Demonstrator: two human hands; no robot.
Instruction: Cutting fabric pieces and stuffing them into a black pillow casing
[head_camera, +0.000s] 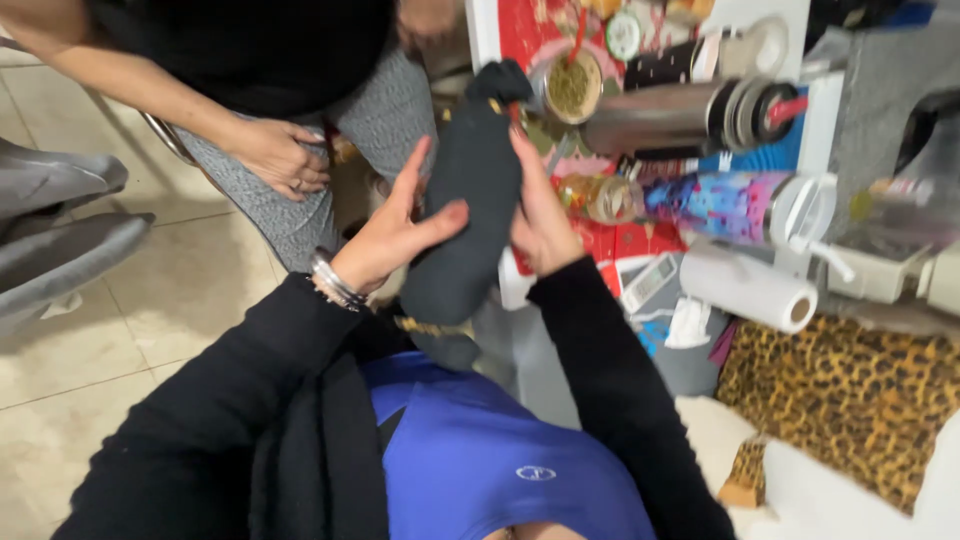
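Note:
A dark rolled cloth bundle (468, 205), sock-like with small gold marks, hangs between my two hands in the middle of the view. My left hand (392, 232), with metal bangles at the wrist, presses its thumb across the bundle's left side, fingers raised. On the bundle's right side, my right hand (542, 218) grips it. Both my sleeves are black, over a blue top.
Another person in a black top and grey trousers sits ahead, a hand (278, 155) on the thigh. To the right a cluttered table holds a steel flask (672, 112), a colourful bottle (722, 205), a paper roll (748, 288) and a jar (570, 88). Leopard-print fabric (850, 395) lies lower right.

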